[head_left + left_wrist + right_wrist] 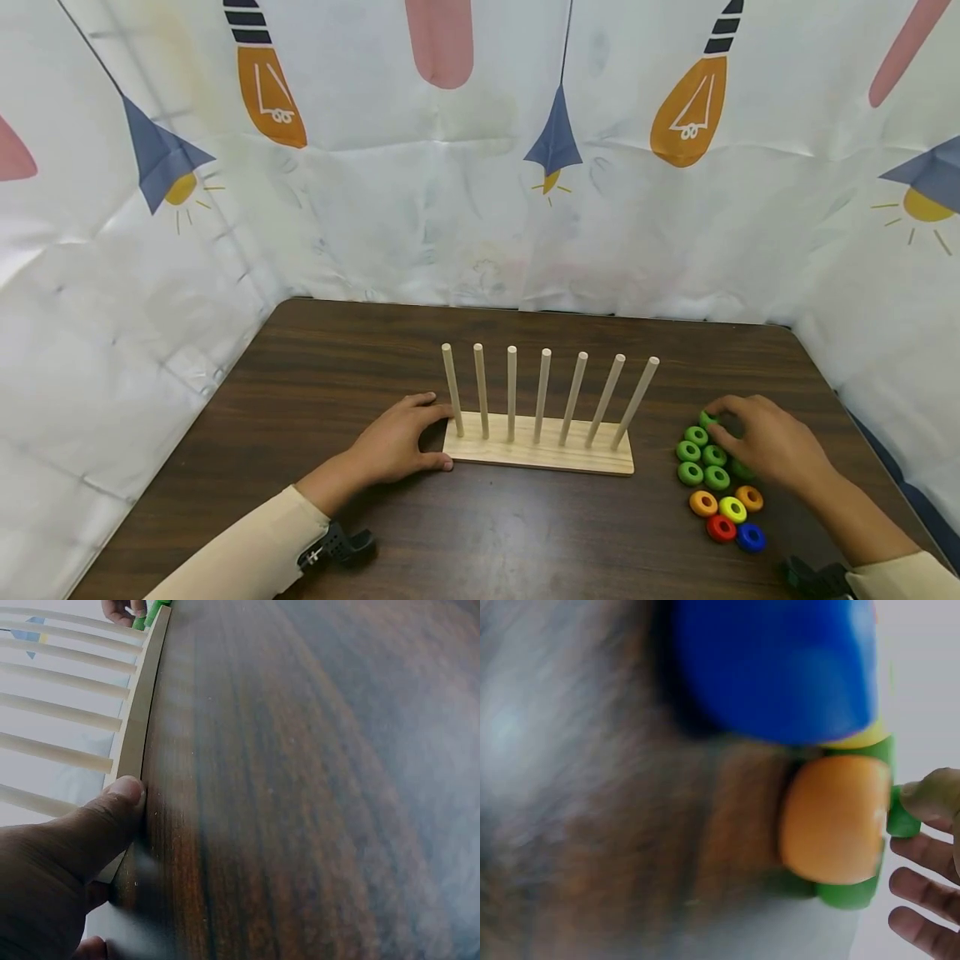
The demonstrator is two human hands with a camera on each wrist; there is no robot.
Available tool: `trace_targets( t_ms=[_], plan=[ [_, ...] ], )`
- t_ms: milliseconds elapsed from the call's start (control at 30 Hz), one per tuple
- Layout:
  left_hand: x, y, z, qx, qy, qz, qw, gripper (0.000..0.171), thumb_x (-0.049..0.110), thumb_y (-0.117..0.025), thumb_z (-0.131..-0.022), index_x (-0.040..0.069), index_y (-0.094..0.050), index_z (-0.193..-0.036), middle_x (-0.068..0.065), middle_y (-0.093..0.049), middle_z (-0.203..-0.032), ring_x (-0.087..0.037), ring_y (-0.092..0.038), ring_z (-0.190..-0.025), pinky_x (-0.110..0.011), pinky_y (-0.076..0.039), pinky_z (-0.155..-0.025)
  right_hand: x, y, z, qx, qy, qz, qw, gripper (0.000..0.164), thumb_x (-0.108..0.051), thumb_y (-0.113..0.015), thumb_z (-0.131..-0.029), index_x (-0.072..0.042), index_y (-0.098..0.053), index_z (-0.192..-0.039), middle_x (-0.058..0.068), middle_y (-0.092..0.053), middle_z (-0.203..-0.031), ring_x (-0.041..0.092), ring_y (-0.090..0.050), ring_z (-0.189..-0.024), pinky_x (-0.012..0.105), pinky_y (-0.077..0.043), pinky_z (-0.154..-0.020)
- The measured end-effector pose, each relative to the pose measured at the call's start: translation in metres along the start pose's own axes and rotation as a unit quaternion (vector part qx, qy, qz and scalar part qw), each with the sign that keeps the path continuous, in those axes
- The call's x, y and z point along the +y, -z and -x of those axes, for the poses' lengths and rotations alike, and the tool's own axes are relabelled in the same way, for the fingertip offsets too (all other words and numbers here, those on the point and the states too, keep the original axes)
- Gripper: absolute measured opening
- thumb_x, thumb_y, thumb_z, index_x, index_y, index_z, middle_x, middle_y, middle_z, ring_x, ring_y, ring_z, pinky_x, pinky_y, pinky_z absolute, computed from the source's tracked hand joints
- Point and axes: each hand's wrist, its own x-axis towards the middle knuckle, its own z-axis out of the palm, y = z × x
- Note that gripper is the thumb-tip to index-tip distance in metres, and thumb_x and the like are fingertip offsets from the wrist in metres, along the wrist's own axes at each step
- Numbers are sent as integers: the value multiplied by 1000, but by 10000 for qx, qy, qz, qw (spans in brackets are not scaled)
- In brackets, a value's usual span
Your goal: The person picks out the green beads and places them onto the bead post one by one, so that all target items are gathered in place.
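Left of centre, the left hand (397, 443) grips the left end of a pale wooden pegboard (525, 455) with seven upright dowels. At right, above coloured rings (732, 509), a rounded green ring (903, 817) sits pinched at the right hand's (772, 443) fingertips.

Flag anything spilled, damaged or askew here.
Nothing clearly stands out. The wooden pegboard sits flat on the tabletop; colored rings lie grouped by the right hand. The pegs fan outward in the head view, probably just lens perspective.
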Motion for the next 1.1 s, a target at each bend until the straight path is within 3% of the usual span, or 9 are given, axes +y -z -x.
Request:
trace_targets(
  t_ms=[233, 533, 1100],
  plan=[
    [2, 0, 2, -69, 52, 174, 9998, 65, 44, -86, -82, 20, -64, -138, -21, -49, -150, -43, -39, -143, -63, -44, -105, -15, 16, -2, 355, 241, -23, 9991, 25, -24, -77, -93, -15, -73, -116, 17, -69, -116, 42, -63, -105, 53, -56, -62],
    [1, 0, 2, -110, 110, 244, 9996, 66, 43, -86, -83, 19, -64, -139, -21, -47, -152, -44, -38, -143, -63, -44, -105, -36, 36, -5, 957, 669, 122, 9931, 25, -21, -81, -89, -16, -74, -113, 14, -70, -115, 39, -64, -104, 48, -55, -58],
    [2, 0, 2, -114, 281, 294, 9991, 68, 45, -86, -82, 19, -63, -140, -22, -45, -154, -48, -37, -143, -64, -43, -105, -61, 64, -9, 1318, 1154, 284, 9841, 30, -19, -86, -83, -16, -75, -111, 10, -71, -109, 31, -65, -94, 35, -47, -52]
  ],
)
